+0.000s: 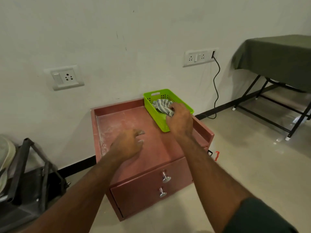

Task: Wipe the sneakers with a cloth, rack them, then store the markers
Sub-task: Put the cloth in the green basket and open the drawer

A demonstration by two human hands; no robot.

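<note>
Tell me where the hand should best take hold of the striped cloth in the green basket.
Probably pinch the raised bunched folds of the striped cloth, coming from above: the green basket walls block the sides. The right hand already grips its near end.

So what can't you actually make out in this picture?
Head view only:
- Sneakers, rack and markers: none in view.
- Floor of the green basket: covered by the striped cloth and the right hand gripping it.
- Drawer contents: hidden behind closed fronts.
- Red object beside the cabinet: too small to identify.
- Left hand fingertips: motion-blurred; contact with the top unclear.
</note>
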